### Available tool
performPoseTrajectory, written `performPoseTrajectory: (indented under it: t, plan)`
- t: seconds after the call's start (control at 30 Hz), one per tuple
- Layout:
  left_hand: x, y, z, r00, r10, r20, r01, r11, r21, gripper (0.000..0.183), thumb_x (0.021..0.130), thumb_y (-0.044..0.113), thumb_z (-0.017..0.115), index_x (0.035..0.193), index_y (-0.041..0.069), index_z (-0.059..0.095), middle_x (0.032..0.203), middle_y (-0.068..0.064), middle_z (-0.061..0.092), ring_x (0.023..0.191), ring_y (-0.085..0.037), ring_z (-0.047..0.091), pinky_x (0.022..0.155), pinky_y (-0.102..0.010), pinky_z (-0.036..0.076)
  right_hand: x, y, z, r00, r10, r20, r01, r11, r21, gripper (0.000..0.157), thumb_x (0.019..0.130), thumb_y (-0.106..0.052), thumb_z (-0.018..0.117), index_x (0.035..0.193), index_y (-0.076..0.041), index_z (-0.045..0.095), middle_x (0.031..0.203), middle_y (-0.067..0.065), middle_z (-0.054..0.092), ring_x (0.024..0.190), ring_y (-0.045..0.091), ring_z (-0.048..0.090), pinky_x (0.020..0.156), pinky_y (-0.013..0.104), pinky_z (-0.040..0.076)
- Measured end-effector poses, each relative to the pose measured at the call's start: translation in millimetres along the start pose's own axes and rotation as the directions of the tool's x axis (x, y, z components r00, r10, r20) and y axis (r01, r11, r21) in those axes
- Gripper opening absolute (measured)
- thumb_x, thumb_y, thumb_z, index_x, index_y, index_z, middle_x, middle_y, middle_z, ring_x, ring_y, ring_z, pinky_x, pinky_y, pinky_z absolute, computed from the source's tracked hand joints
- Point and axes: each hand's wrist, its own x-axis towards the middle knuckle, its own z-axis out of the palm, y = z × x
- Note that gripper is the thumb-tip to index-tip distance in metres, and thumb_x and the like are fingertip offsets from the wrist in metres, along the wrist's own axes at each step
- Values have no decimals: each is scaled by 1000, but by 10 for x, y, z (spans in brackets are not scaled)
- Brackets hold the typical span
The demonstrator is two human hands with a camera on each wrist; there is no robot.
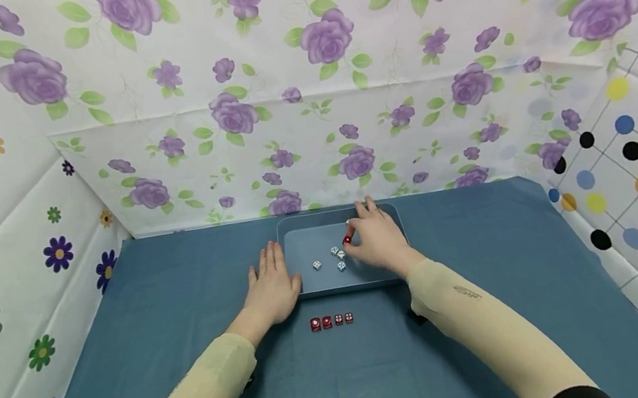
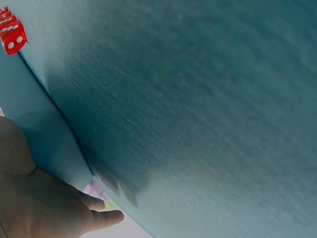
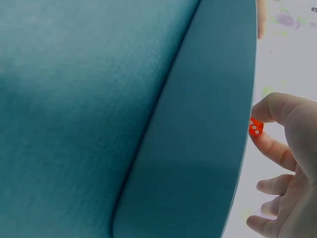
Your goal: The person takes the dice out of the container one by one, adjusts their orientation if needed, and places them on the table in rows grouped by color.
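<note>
Over the right part of a blue-grey tray (image 1: 327,291), my right hand (image 1: 380,236) pinches a red die (image 3: 255,127) between thumb and index finger. Its other fingers reach out toward the tray's far rim. At the tray's left side my left hand (image 1: 269,290) rests with fingers straight, thumb at the near left corner. Several white dice (image 1: 317,265) lie inside the tray, most of them close to the right hand. In front of the tray, several red dice (image 1: 327,323) stand in a row on the cloth; part of that row also appears in the left wrist view.
A blue cloth (image 1: 182,283) covers the table. Behind it hangs a white sheet with purple flowers (image 1: 325,38). Patterned sheets also hang at the left and right sides. A small dark object (image 1: 416,317) shows beneath the right forearm.
</note>
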Motion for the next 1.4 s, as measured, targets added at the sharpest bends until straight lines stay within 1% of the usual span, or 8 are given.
performPoseTrajectory:
  t: [0.17, 0.27, 0.47, 0.63, 0.77, 1.03, 1.23, 1.4]
  plan:
    - [1, -7, 18, 1000, -1, 0, 1, 1000, -8, 83, 115, 41, 42, 170, -4, -1, 178, -24, -1, 164, -41, 3, 127, -67, 11, -127, 3, -31, 1000, -19, -4, 20, 999, 37, 17, 99, -39, 75, 94, -23, 74, 170, 22, 35, 162, 43, 14, 126, 59, 27]
    - [2, -16, 24, 1000, -3, -4, 3, 1000, 0, 82, 115, 41, 42, 170, -4, -1, 178, -23, -1, 164, -41, 4, 127, -66, 11, -198, -10, -80, 999, -32, -9, 32, 996, 77, 15, 98, -38, 76, 94, -23, 74, 170, 22, 35, 163, 42, 13, 125, 61, 27]
    - [-11, -9, 5, 1000, 1, -5, -2, 1000, -5, 82, 115, 40, 42, 170, -4, 0, 178, -23, 0, 164, -41, 4, 127, -67, 11, -343, -59, -183, 999, -47, -17, 49, 990, 130, 13, 97, -36, 78, 95, -24, 75, 170, 20, 36, 162, 41, 16, 124, 65, 27]
    - [-11, -1, 3, 1000, 2, -6, -2, 1000, 0, 83, 115, 40, 43, 169, -5, -1, 178, -24, -1, 164, -41, 5, 127, -67, 12, -478, -92, -198, 996, -86, -19, 88, 986, 145, 13, 97, -36, 79, 96, -23, 75, 170, 20, 35, 162, 41, 18, 122, 67, 30]
    - [-4, 1, 12, 1000, 3, -2, -3, 1000, -3, 83, 115, 41, 42, 169, -4, -2, 178, -23, -3, 164, -41, 4, 127, -67, 11, -572, -103, -193, 994, -109, -16, 110, 981, 160, 12, 97, -36, 80, 96, -25, 74, 170, 20, 35, 162, 40, 19, 121, 67, 32]
    - [-9, 7, -5, 1000, 3, 2, -3, 1000, -5, 83, 115, 40, 43, 169, -5, -1, 177, -24, -1, 164, -41, 4, 127, -67, 11, -684, -90, -196, 992, -129, -13, 129, 977, 171, 11, 97, -36, 79, 95, -27, 73, 170, 20, 36, 161, 42, 22, 119, 69, 34]
    - [-10, 4, -13, 1000, 3, 5, -3, 1000, -3, 83, 115, 40, 42, 169, -5, -1, 177, -23, -2, 164, -41, 3, 127, -67, 11, -756, -80, -182, 988, -156, -11, 155, 975, 160, 9, 98, -34, 80, 97, -27, 75, 171, 20, 34, 161, 43, 20, 116, 71, 36]
    - [-10, 6, -11, 1000, 2, 2, -2, 1000, -9, 82, 115, 40, 43, 170, -5, 0, 178, -23, -2, 164, -41, 3, 127, -67, 11, -854, -68, -124, 981, -192, -27, 194, 969, 150, 8, 97, -33, 81, 97, -27, 75, 171, 23, 32, 162, 44, 14, 117, 71, 35]
